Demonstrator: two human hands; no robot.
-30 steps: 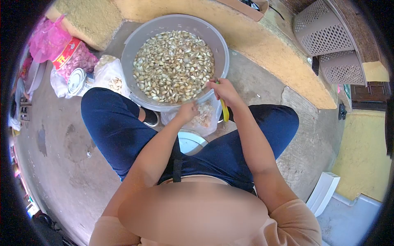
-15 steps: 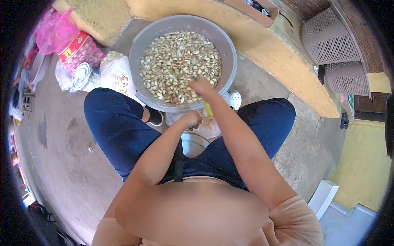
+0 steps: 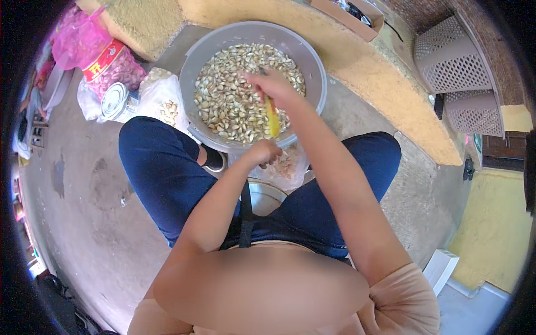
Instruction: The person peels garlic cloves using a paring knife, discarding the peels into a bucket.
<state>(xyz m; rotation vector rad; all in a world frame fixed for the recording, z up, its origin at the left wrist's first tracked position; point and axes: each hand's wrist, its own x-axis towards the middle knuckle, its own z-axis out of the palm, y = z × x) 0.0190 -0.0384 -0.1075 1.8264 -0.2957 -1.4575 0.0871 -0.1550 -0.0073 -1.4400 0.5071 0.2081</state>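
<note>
A large grey basin (image 3: 190, 67) holds many pale garlic cloves (image 3: 226, 84). Over the cloves, on the right side, is my right hand (image 3: 273, 88), its fingers curled around a knife with a yellow handle (image 3: 273, 120); the handle points back toward me. Whether the fingertips also pinch a clove cannot be made out. My left hand (image 3: 262, 153) is closed at the basin's near rim, above a clear plastic bag (image 3: 287, 173) with brownish peelings in it. What the left fingers hold is hidden.
A pale round container (image 3: 262, 196) sits between my legs. At the left are a pink mesh sack (image 3: 114, 70), a tin can (image 3: 115, 99) and a white bag (image 3: 153, 95). A low yellow wall (image 3: 385, 89) curves behind, with a cardboard box (image 3: 349, 17) on it.
My right hand has moved up and farther over the cloves, showing more of the yellow handle. My left hand has risen slightly toward the basin rim.
</note>
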